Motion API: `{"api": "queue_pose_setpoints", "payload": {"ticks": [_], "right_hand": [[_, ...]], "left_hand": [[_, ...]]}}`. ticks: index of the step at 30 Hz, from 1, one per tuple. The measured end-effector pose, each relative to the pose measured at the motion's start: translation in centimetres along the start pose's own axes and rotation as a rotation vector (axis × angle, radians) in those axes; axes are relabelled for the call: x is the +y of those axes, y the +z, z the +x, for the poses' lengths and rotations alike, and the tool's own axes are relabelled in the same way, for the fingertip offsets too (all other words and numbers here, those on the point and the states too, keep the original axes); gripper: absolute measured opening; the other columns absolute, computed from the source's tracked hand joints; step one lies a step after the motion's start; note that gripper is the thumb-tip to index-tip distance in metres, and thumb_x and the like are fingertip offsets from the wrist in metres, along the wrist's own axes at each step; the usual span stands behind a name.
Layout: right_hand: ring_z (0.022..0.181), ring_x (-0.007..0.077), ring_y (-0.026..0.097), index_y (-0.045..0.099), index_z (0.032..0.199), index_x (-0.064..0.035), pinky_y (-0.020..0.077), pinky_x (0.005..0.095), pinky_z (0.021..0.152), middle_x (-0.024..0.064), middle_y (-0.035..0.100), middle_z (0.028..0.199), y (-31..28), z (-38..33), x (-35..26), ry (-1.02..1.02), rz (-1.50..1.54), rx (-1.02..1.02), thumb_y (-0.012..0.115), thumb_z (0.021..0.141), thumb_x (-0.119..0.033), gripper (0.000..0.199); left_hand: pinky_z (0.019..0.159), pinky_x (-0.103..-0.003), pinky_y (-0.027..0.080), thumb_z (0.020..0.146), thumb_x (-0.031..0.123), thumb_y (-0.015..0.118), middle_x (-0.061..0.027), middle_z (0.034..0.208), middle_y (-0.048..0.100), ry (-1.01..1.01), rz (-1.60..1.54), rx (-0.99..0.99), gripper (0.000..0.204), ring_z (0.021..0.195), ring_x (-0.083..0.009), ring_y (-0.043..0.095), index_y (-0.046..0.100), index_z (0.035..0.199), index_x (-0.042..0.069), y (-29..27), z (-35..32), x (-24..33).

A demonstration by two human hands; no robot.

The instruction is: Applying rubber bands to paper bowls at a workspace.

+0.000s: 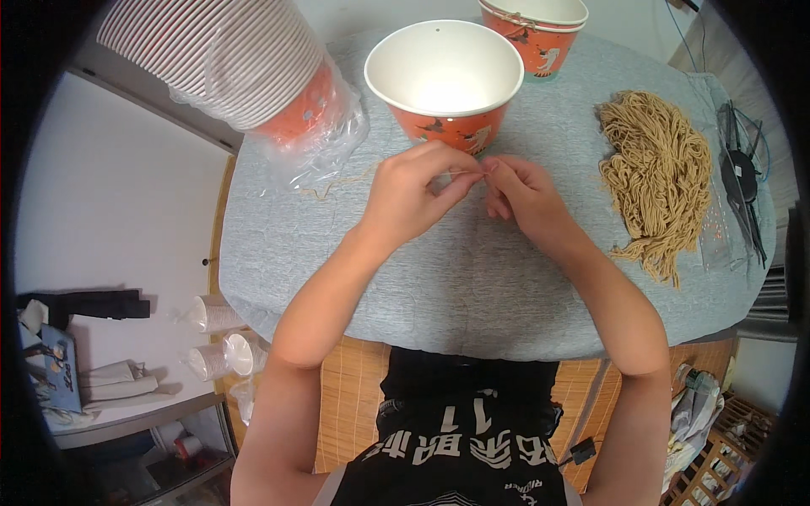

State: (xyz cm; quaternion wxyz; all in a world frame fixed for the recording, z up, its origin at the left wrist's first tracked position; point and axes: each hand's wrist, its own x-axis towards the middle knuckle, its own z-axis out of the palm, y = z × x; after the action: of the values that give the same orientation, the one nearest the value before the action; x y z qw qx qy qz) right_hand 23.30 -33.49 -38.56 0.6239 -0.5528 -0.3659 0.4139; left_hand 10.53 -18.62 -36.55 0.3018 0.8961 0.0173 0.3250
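Note:
My left hand (415, 192) and my right hand (531, 199) meet over the table, just in front of a large orange-and-white paper bucket (445, 125). Thumb and forefinger of each hand are pinched together on a thin tan string, which is very fine between the fingertips. Its loose tail (325, 190) lies on the cloth left of my left hand. The bucket stands upright with its white inside showing, and dark and pale figures are printed on its side. My fingers hide part of its lower wall.
Many nested buckets (291, 110) lean at the left in clear plastic. Two more buckets (553, 52), with string at the rim, stand at the back right. A heap of tan strings (654, 169) and a black device with thin legs (742, 177) lie at the right on the grey tablecloth (439, 287).

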Motion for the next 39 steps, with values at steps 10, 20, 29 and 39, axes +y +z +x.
{"api": "queue_pose_setpoints", "payload": {"ticks": [10, 20, 29, 39], "right_hand": [[0.058, 0.0061, 0.047, 0.056, 0.08, -0.0034, 0.0384, 0.0264, 0.054, -0.0022, 0.051, 0.061, -0.5, -0.2, -0.2, -0.152, -0.269, 0.102, 0.052, 0.106, -0.026, 0.035], [0.058, 0.0068, 0.047, 0.055, 0.079, -0.0043, 0.039, 0.0266, 0.055, -0.002, 0.051, 0.062, -0.5, 0.1, 0.3, -0.129, -0.159, 0.076, 0.051, 0.106, -0.027, 0.036], [0.061, 0.0066, 0.047, 0.057, 0.08, -0.0055, 0.0384, 0.0259, 0.058, -0.0024, 0.052, 0.063, -0.6, 0.2, 0.5, -0.097, -0.099, 0.045, 0.048, 0.108, -0.031, 0.038], [0.061, 0.0073, 0.047, 0.056, 0.078, -0.0074, 0.0392, 0.0256, 0.059, -0.0018, 0.052, 0.063, 0.0, 0.0, -0.2, -0.035, -0.074, 0.066, 0.048, 0.108, -0.034, 0.041]], "left_hand": [[0.053, -0.022, 0.033, 0.098, 0.019, 0.068, 0.0088, 0.066, 0.052, -0.475, -0.474, -0.298, 0.019, 0.061, -0.0002, 0.041, 0.073, 0.096, 0.002, -0.3, 0.0, -1.0], [0.053, -0.021, 0.032, 0.092, 0.01, 0.074, 0.0096, 0.065, 0.049, -0.482, -0.5, -0.129, 0.009, 0.058, -0.0001, 0.038, 0.074, 0.096, 0.002, 0.0, -0.1, -0.5], [0.053, -0.025, 0.039, 0.082, 0.008, 0.081, -0.0011, 0.072, 0.061, -0.182, -0.193, -0.015, 0.014, 0.056, -0.0087, 0.046, 0.074, 0.094, 0.006, 0.1, -0.1, -0.1], [0.056, -0.033, 0.052, 0.076, 0.003, 0.08, -0.0068, 0.08, 0.066, 0.067, 0.023, 0.059, 0.017, 0.065, -0.021, 0.065, 0.073, 0.091, 0.007, 0.1, -0.1, 0.5]]}}
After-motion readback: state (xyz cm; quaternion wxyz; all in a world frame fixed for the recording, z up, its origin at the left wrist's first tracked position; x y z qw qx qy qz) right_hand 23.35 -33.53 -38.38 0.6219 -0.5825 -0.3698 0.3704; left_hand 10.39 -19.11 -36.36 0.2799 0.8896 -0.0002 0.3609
